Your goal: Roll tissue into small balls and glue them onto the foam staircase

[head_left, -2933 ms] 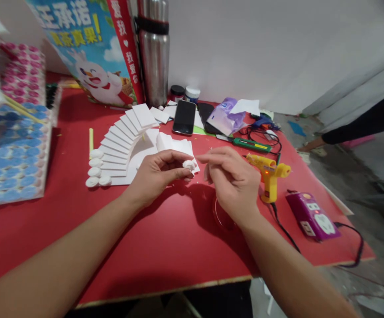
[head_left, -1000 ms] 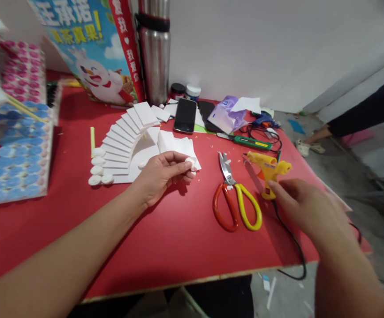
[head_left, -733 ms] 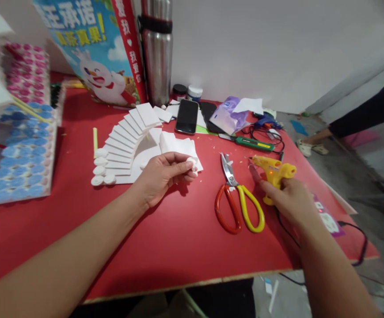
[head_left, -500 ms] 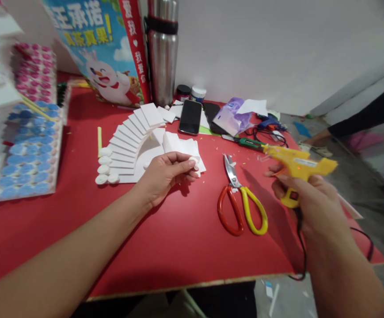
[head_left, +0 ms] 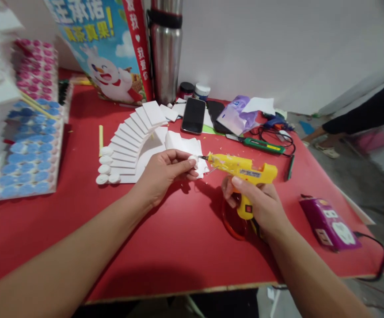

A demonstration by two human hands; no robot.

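My left hand [head_left: 165, 172] pinches a small white foam piece [head_left: 193, 159] between thumb and fingers, just in front of a white foam staircase model [head_left: 128, 137]. My right hand [head_left: 258, 201] grips a yellow hot glue gun [head_left: 241, 170] by its handle. The gun's nozzle points left and touches the small white piece. Red scissor handles [head_left: 230, 223] show partly under my right hand. Both hands hover over the red table [head_left: 178, 247].
A purple power strip [head_left: 327, 218] with a black cord lies at the right. Behind stand a steel flask [head_left: 165, 53], a phone [head_left: 193, 115], a green tool [head_left: 261, 145], a purple pouch [head_left: 234, 119] and a printed box [head_left: 105, 48]. Blue and pink dotted foam structures [head_left: 19, 132] fill the left. Another person's leg [head_left: 354, 121] shows at right.
My right hand reached right, picked up the glue gun from the table and swung it left to the white piece. My left hand kept its pinch in place.
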